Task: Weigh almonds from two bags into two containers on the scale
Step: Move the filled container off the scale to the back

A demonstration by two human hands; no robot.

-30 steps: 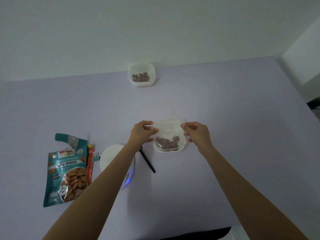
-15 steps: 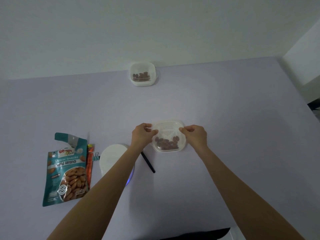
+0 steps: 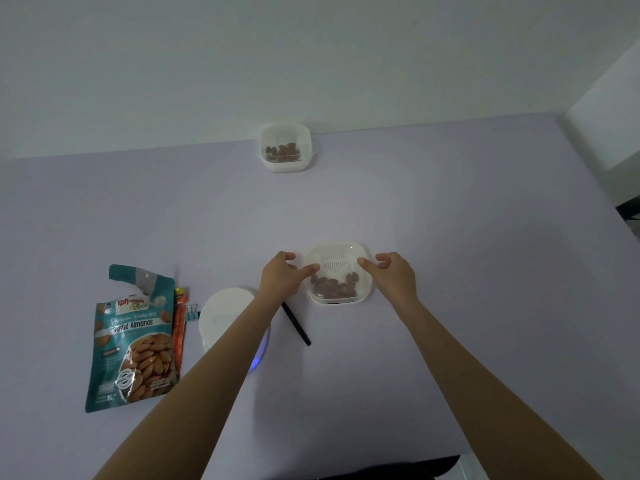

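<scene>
A clear square container (image 3: 341, 271) with almonds in it sits on the lilac table (image 3: 467, 237), with a translucent lid on top. My left hand (image 3: 280, 277) is at its left edge and my right hand (image 3: 393, 278) at its right edge. Each thumb tip rests on the lid, and the other fingers are spread and lifted off it. A second lidded container (image 3: 284, 147) with almonds stands at the table's far edge. The round white scale (image 3: 225, 317) lies bare to the left, partly under my left forearm. Further left lies a teal almond bag (image 3: 135, 341).
A narrow orange packet (image 3: 180, 327) held by a binder clip (image 3: 192, 311) lies between the teal bag and the scale. A black stick (image 3: 296, 323) lies between the scale and the near container. A white wall runs along the table's far edge.
The lid, held tilted above the near container a second ago, now lies flat on it. My fingers have let go of its edges; only the thumbs still touch it.
</scene>
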